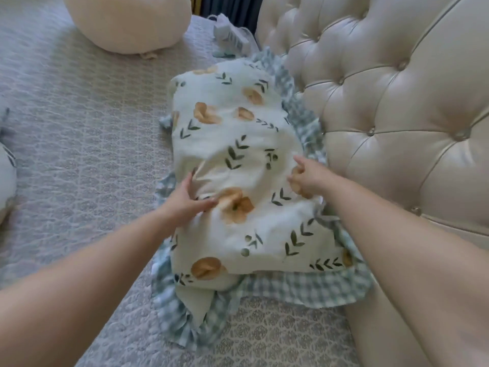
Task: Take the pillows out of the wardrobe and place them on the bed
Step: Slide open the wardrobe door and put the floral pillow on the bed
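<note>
A white pillow [246, 160] printed with orange flowers and green leaves, edged with a green checked frill, lies on the grey patterned bed cover [87, 144] beside the headboard. My left hand [189, 198] rests flat on the pillow's left side, fingers spread, and grips nothing. On its right side lies my right hand [308, 176], fingers loosely curled with one pointing forward, empty as far as I can see. A second pillow with similar fabric [6, 178] shows only partly at the left edge.
The cream tufted headboard [391, 102] fills the right side. A round cream cushion [127, 22] sits on the bed at the far end. A small clear bag with a box [231, 35] lies near the headboard corner.
</note>
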